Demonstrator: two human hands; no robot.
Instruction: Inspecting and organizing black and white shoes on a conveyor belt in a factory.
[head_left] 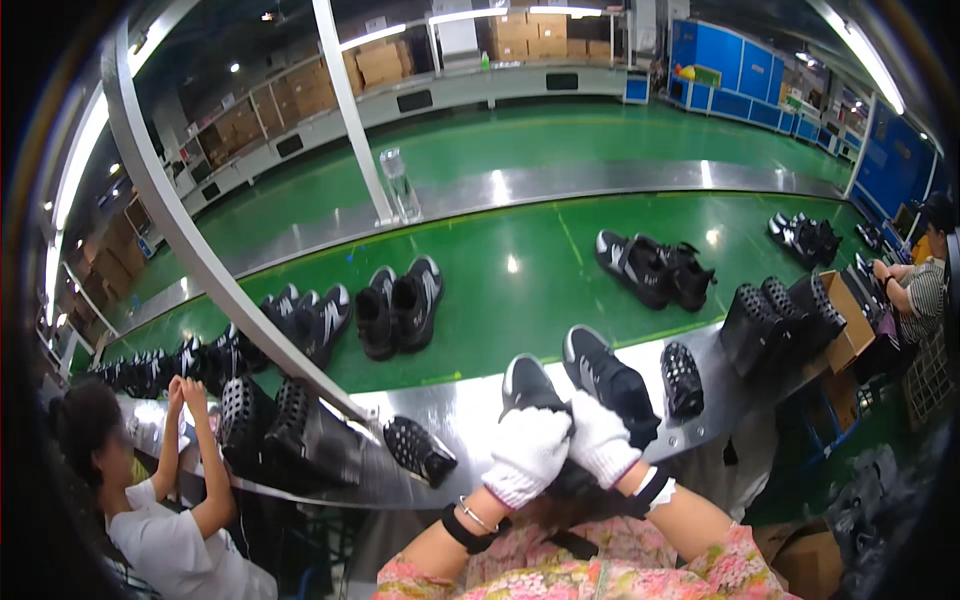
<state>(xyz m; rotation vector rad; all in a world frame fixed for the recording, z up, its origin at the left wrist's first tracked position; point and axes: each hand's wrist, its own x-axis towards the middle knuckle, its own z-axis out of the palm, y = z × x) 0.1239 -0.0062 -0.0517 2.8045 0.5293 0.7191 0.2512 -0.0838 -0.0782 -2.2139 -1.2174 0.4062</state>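
Observation:
Both my hands wear white knit gloves and meet over one black sneaker (528, 382) with a pale grey toe, at the near edge of the metal ledge. My left hand (530, 455) is closed over its upper, hiding the opening. Close against it, my right hand (603, 440) is closed at the same shoe's right side; its fingertips are partly hidden. A matching sneaker (605, 375) stands just right of it, with my right hand overlapping its near side. Black studded shoe-shaped pieces lie on the ledge to the left (418, 450) and right (683, 380).
Pairs of black sneakers (400, 305) stand on the green belt (500, 270), another pair (655, 268) farther right. Stacked black studded pieces (775, 320) and a cardboard box (848, 320) are at right. A white post (200, 250) rises at left. Co-workers (165, 500) sit on both sides.

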